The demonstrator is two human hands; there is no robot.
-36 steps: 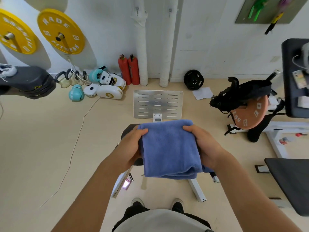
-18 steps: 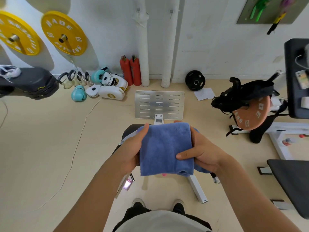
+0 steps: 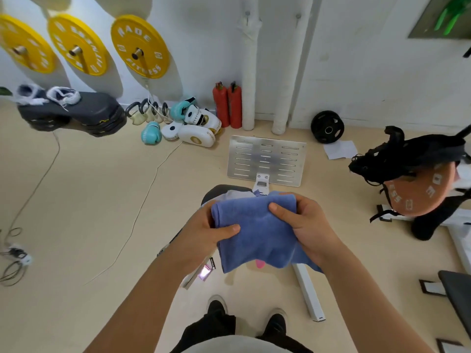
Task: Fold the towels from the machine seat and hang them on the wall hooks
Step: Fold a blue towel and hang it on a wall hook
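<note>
Three yellow plates point(image 3: 139, 47) on the wall, metal footplate point(image 3: 266, 160) on the floor ahead, dark machine seat point(image 3: 219, 192) partly hidden under the blue towel point(image 3: 257, 233). Left hand point(image 3: 204, 234) and right hand point(image 3: 307, 226) both pinch the folded towel, thumbs on top – held in the air above the seat. Bare floor to the left

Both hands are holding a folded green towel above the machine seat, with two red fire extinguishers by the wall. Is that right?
Not quite: the head view shows the towel is blue, not green. The left hand and right hand both hold it folded, and two red extinguishers stand by the wall.
</note>
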